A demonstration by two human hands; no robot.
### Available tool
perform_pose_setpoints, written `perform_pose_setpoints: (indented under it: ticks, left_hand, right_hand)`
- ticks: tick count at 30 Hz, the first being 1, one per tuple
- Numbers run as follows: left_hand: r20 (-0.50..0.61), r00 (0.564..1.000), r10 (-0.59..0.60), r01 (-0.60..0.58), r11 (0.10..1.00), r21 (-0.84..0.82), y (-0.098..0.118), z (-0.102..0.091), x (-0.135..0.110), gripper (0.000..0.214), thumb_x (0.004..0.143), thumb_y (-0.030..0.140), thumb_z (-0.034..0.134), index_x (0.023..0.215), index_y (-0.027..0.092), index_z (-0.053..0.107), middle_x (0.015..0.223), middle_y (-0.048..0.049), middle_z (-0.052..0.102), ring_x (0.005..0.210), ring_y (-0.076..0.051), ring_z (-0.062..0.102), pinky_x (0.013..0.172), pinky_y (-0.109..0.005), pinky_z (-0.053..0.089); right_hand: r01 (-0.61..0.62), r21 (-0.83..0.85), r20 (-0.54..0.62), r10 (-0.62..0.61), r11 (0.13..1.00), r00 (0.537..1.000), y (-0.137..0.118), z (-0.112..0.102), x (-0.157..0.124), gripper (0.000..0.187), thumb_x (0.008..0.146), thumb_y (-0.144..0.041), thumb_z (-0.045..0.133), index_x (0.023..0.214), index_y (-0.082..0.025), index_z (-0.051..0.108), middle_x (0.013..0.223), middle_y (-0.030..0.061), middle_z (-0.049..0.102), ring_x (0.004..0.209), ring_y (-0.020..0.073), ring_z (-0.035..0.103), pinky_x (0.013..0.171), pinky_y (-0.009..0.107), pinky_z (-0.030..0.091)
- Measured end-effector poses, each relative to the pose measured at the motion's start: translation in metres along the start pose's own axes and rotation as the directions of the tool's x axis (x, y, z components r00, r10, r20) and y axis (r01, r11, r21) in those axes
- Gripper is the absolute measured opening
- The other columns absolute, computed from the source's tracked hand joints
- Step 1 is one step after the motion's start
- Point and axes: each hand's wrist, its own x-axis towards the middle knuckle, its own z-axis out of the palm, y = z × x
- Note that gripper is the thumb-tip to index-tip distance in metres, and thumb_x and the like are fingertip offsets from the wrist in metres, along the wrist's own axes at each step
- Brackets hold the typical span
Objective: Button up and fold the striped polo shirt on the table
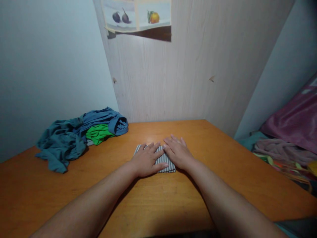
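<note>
A folded cloth [165, 165] with grey and white stripes lies on the wooden table [148, 205] in front of me. My left hand [148, 160] rests flat on top of it, fingers spread, covering much of its left side. Along the cloth's right edge lies my right hand [177, 151], palm down with fingers stretched out. Neither hand grips the fabric. Part of the cloth's far edge is hidden under my fingers.
At the left back sits a loose heap of clothes: a dark green garment [61, 142], a blue garment [104, 119] and a bright green one [99, 133]. Beyond the table's right edge are a pink cloth [294, 115] and other textiles. A fruit picture [153, 18] hangs on the back panel.
</note>
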Motion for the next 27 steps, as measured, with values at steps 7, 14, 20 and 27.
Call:
perform_pose_setpoints:
  ticks: [7, 14, 20, 27]
  left_hand:
    - [-0.019, 0.999, -0.030, 0.030, 0.999, -0.031, -0.002, 0.005, -0.001, 0.092, 0.086, 0.083, 0.031, 0.159, 0.026, 0.025, 0.164, -0.0119, 0.025, 0.149, -0.036, 0.026, 0.119, -0.056, 0.015]
    - [-0.048, 0.997, -0.068, 0.059, 0.983, -0.176, -0.004, -0.002, 0.001, 0.084, 0.094, 0.074, 0.028, 0.160, 0.023, 0.019, 0.163, -0.0095, 0.028, 0.150, -0.029, 0.027, 0.121, -0.051, 0.018]
    - [-0.299, 0.913, -0.278, 0.124, 0.887, -0.446, -0.028, -0.020, 0.005, 0.066, 0.103, 0.053, 0.019, 0.154, 0.013, 0.034, 0.158, -0.0107, 0.040, 0.145, -0.020, 0.038, 0.119, -0.037, 0.032]
    - [-0.180, 0.970, -0.161, 0.109, 0.957, -0.268, -0.032, -0.005, -0.003, 0.055, 0.102, 0.050, 0.024, 0.143, 0.022, 0.049, 0.152, -0.0088, 0.049, 0.142, -0.025, 0.041, 0.120, -0.054, 0.024]
  right_hand:
    - [-0.098, -0.072, 0.277, 0.114, 0.993, 0.954, 0.006, 0.006, -0.007, 0.070, 0.102, -0.055, 0.021, 0.158, -0.015, 0.027, 0.164, 0.0110, 0.025, 0.153, 0.0330, 0.008, 0.117, 0.066, 0.003]
    - [-0.038, -0.085, 0.129, 0.049, 0.996, 0.990, 0.010, 0.003, -0.005, 0.063, 0.103, -0.050, 0.026, 0.153, -0.015, 0.039, 0.159, 0.0125, 0.036, 0.152, 0.0280, 0.020, 0.120, 0.061, 0.006]
    - [0.052, -0.029, -0.065, -0.054, 0.998, 0.996, 0.000, -0.003, -0.006, 0.062, 0.103, -0.051, 0.021, 0.149, -0.018, 0.047, 0.153, 0.0104, 0.046, 0.147, 0.0248, 0.032, 0.123, 0.053, 0.010]
    - [0.200, -0.046, 0.138, -0.192, 0.979, 0.972, -0.015, 0.004, -0.015, 0.073, 0.101, -0.061, 0.023, 0.158, -0.016, 0.031, 0.163, 0.0099, 0.025, 0.153, 0.0244, 0.014, 0.124, 0.049, 0.014]
